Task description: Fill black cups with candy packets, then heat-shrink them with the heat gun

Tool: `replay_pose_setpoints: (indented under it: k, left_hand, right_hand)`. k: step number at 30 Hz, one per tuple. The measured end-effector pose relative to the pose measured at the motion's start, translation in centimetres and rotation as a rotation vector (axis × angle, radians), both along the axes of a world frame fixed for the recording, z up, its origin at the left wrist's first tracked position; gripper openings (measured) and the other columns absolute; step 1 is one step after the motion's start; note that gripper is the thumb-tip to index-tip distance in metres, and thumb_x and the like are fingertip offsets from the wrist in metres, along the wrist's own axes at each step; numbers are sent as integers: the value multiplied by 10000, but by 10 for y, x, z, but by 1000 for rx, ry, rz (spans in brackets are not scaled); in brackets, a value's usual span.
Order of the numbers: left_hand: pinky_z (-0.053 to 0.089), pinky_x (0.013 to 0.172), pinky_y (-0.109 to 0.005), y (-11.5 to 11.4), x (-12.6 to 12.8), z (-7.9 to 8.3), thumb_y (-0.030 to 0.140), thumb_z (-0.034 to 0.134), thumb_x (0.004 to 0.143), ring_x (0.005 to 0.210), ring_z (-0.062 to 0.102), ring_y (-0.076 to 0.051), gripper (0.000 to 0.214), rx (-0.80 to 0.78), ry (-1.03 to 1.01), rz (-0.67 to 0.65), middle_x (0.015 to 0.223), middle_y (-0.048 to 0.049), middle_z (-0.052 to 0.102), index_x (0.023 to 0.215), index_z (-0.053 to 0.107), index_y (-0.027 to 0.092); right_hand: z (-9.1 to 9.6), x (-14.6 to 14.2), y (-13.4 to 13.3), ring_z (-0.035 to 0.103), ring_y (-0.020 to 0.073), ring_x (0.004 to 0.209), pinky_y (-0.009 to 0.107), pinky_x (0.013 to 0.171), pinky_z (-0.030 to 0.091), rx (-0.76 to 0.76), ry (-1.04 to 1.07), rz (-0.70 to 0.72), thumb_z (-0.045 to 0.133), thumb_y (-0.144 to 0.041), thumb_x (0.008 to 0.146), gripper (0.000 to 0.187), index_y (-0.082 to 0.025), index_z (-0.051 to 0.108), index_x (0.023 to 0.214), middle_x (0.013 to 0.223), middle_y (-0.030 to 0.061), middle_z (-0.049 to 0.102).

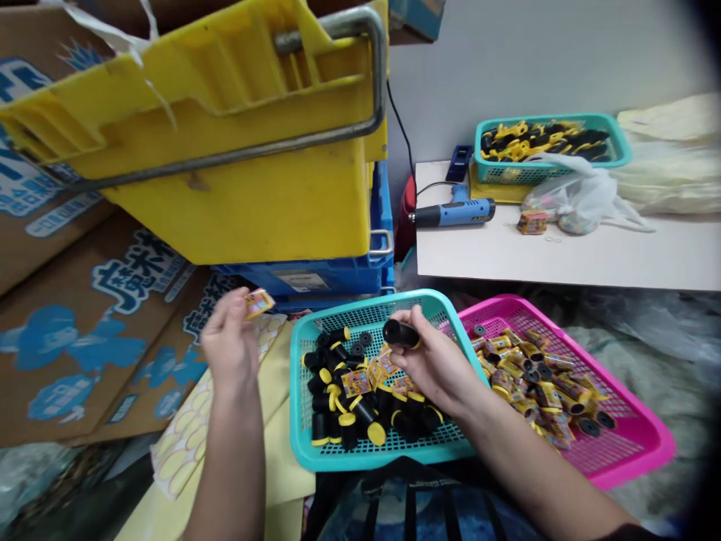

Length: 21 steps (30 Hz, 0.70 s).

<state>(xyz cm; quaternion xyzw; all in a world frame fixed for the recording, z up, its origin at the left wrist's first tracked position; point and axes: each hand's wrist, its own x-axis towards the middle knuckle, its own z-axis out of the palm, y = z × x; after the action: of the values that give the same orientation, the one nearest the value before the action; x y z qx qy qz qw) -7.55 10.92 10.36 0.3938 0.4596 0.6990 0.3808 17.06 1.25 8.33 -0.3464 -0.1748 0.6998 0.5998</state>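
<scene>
Pinched in my left hand (230, 330) is a small printed label sleeve (259, 302), held up left of the teal basket. My right hand (431, 353) is closed round a black cylinder (401, 333) with its dark open end facing left, above the basket's right side. Below it, the teal basket (303, 391) holds many black cylinders with yellow caps (366, 413) and several loose printed labels (356, 383). On the right, a pink basket (636, 443) contains cylinders wrapped in printed labels (546, 394).
A yellow crate (242, 203) with a metal handle rests on blue crates (304, 279). Printed cardboard boxes (113, 330) lean at left. The white table (563, 263) carries a blue heat gun (459, 213), a teal basket of black and yellow parts (619, 150) and a plastic bag (591, 191).
</scene>
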Motion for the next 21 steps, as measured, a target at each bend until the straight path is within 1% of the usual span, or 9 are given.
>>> replay_pose_setpoints:
  k: [2,3,4,6,8,11,14,17,21]
  left_hand:
    - [525,621,-247,-28,28,-3,418,775,682,770,653,-142,273,-72,-89,-114,833,-5,712,832,726,196]
    - [485,535,-202,-40,40,-4,404,810,640,712,648,-122,288,-196,-256,-255,822,-13,716,821,724,197]
    - [460,496,-177,-52,51,-5,383,824,625,678,644,-106,282,-285,-394,-349,816,-8,717,816,721,202]
    - [468,505,-167,-69,66,-6,349,838,614,658,647,-98,268,-383,-542,-428,793,-1,724,808,721,206]
    - [506,561,-188,-78,74,-6,336,845,604,675,662,-112,254,-420,-587,-436,773,2,732,790,727,209]
    - [536,631,-228,-84,80,-6,353,856,579,706,672,-133,250,-425,-571,-444,759,4,738,756,737,222]
    - [532,648,-238,-87,82,-5,389,861,553,710,652,-129,256,-381,-501,-431,768,9,723,725,746,237]
    - [508,665,-223,-89,83,-4,408,853,559,738,604,-111,253,-289,-374,-406,836,-1,681,712,756,231]
    - [484,671,-230,-88,81,-7,405,841,584,770,551,-118,230,-148,-205,-445,851,-25,606,732,772,244]
  right_hand:
    - [2,2,-2,487,107,714,223,604,435,50,39,86,691,-370,739,262,-192,650,926,936,30,522]
    - [4,2,-4,515,116,760,239,669,460,79,6,121,702,-326,728,286,-205,651,982,983,33,541]
    - [5,3,-6,537,123,799,253,730,472,109,-52,145,711,-293,725,325,-223,643,1036,1010,32,557]
    - [9,3,-9,561,128,838,277,803,479,180,-182,156,734,-266,729,400,-262,614,1111,1010,25,585]
    - [12,3,-11,570,132,838,285,795,489,264,-283,113,755,-283,726,393,-269,612,1093,976,21,602]
    - [14,3,-12,572,136,804,273,728,494,342,-403,74,764,-312,722,316,-247,631,1001,914,22,616]
    - [12,5,-12,573,132,789,268,717,483,363,-498,104,754,-336,733,293,-238,636,983,905,22,622]
    - [9,10,-12,572,126,790,265,726,474,381,-549,139,739,-344,749,288,-243,634,998,913,18,621]
    - [8,19,-13,577,131,785,278,728,476,400,-598,188,730,-350,757,311,-232,625,1026,933,26,620]
